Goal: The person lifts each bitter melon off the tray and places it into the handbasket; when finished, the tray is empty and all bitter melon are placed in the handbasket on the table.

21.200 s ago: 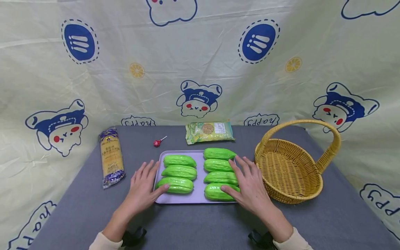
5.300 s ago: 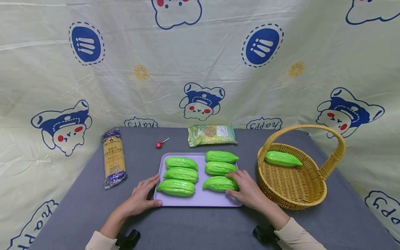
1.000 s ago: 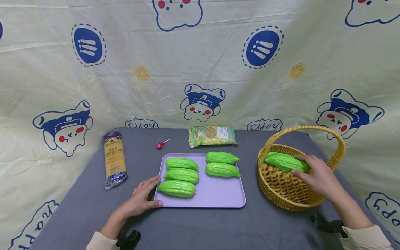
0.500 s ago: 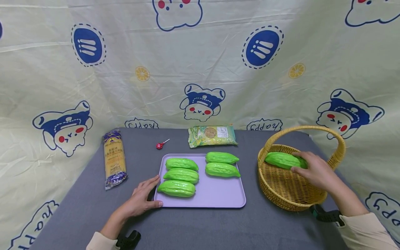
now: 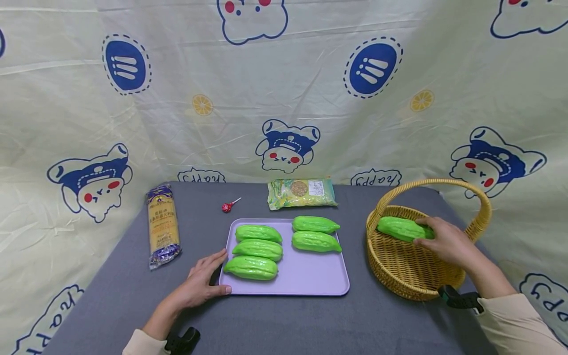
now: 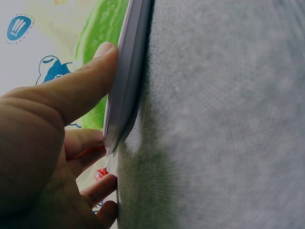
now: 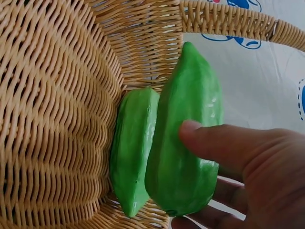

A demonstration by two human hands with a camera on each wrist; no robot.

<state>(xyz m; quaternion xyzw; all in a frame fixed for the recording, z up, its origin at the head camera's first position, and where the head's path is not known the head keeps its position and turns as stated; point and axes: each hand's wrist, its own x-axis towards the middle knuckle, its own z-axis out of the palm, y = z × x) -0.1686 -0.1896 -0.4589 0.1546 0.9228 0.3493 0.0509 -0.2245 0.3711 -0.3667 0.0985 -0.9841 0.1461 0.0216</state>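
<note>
My left hand [image 5: 201, 279] touches the near left corner of a lilac tray [image 5: 310, 276]. Its thumb lies along the front rim and the fingers reach up the left edge; in the left wrist view the thumb tip meets the tray's side. Three green bitter melons [image 5: 251, 267] fill the tray's left half, and two bitter melons [image 5: 316, 241] lie at its back right. Over the wicker basket [image 5: 404, 266], my right hand [image 5: 452, 244] grips a bitter melon [image 7: 188, 138], thumb on top and fingers round the far side. Another bitter melon [image 7: 132, 148] rests in the basket right beside it.
A pasta packet [image 5: 161, 227] lies at the table's left. Behind the tray are a red lollipop [image 5: 227, 207] and a green-yellow packet [image 5: 302, 193]. The basket's tall handle [image 5: 480, 217] arches behind and right of my right hand. A printed curtain [image 5: 284, 74] hangs behind the table.
The right hand has carried bitter melons from the tray's right side into the basket, which was empty at first. Within the last second it shifted slightly left. The left hand keeps still on the tray.
</note>
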